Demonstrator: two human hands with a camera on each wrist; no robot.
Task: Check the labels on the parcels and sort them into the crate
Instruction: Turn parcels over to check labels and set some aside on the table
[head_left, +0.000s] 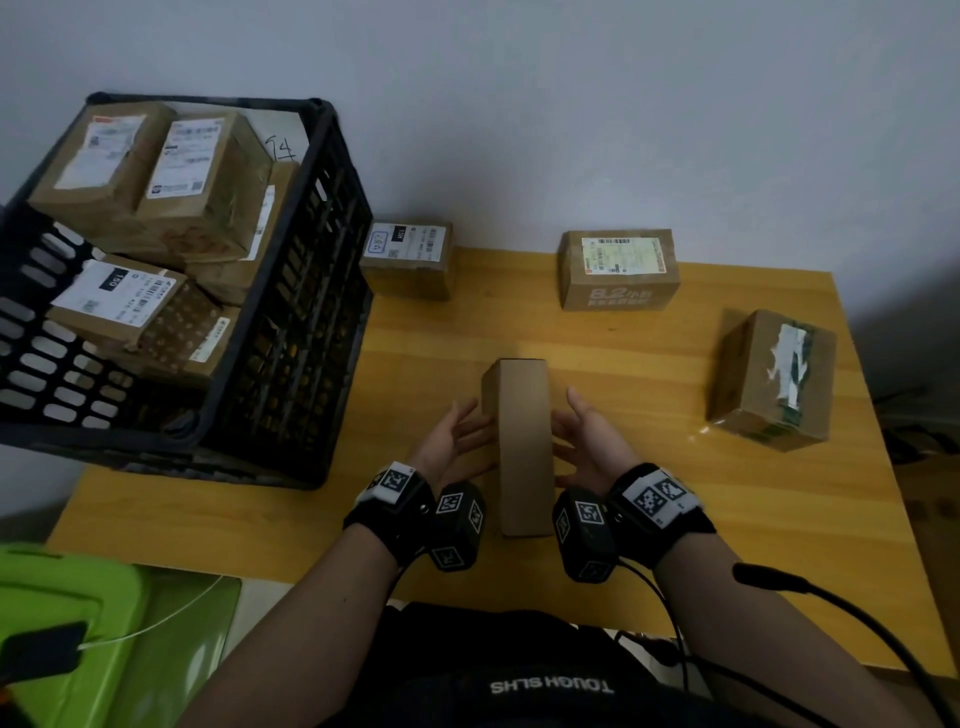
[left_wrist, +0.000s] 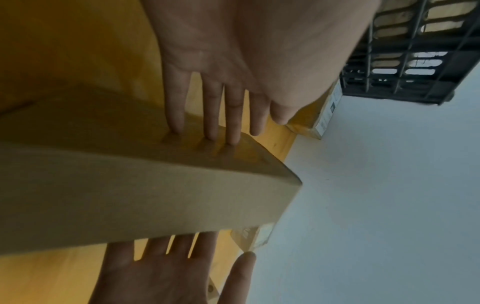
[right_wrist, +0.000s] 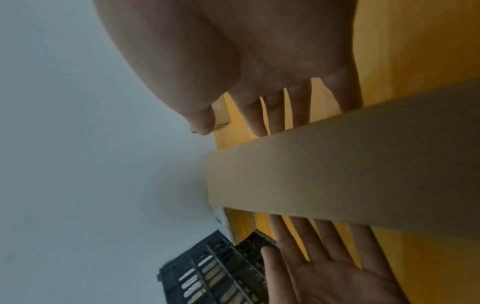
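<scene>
A plain, narrow cardboard parcel (head_left: 522, 447) stands on its long edge on the yellow table (head_left: 649, 519), with no label showing. My left hand (head_left: 457, 436) lies flat against its left side and my right hand (head_left: 582, 441) against its right side, fingers straight. The left wrist view has my left fingers (left_wrist: 221, 107) touching the parcel (left_wrist: 130, 195) with their tips. In the right wrist view my right fingers (right_wrist: 275, 115) reach behind the parcel (right_wrist: 337, 181). The black crate (head_left: 301, 322) stands at the left and holds several labelled parcels (head_left: 197, 192).
Three more parcels sit on the table: one beside the crate (head_left: 408, 260), one at the back (head_left: 618, 270), one with torn tape at the right (head_left: 774, 379). A green plastic bin (head_left: 78, 623) is at the lower left. A black cable (head_left: 857, 623) crosses the near right corner.
</scene>
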